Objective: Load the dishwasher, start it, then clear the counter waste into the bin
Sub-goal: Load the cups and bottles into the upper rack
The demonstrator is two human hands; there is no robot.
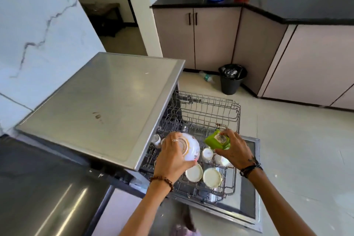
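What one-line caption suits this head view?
Left hand holds a white bowl, right hand a green cup.

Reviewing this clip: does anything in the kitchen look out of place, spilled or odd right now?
Yes. A clear plastic bottle lies on its side on the floor, left of the black bin rather than inside it. Small white specks dot the floor tiles near the open dishwasher door. The dishes in the rack look orderly.
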